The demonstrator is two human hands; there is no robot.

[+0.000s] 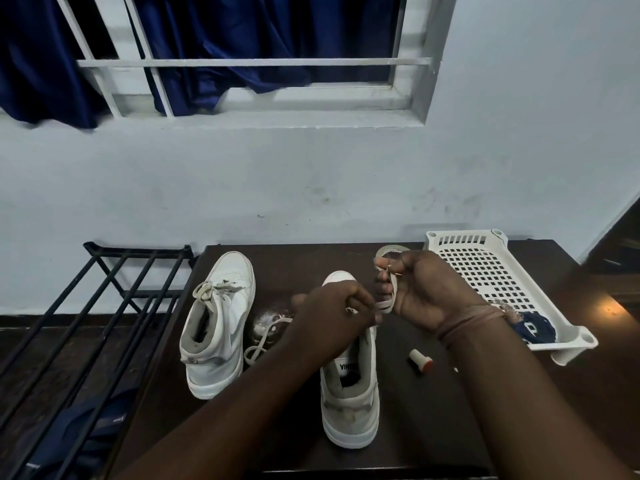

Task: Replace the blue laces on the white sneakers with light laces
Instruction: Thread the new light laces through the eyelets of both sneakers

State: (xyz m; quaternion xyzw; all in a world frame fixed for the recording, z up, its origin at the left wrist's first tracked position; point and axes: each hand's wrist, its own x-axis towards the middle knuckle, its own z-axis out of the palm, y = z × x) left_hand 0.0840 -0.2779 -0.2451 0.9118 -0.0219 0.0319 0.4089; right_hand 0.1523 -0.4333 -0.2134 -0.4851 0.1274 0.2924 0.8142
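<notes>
Over the white high-top sneaker (349, 386) near the dark table's front edge (433, 427), the left hand (332, 320) and the right hand (426, 292) each pinch the flat light lace (386, 299) with curled fingers.

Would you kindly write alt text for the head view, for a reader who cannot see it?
Both hands, left hand and right hand, hold a light lace over the right white sneaker on a dark table. The left white sneaker beside it is already laced light; a white basket stands to the right.
</notes>
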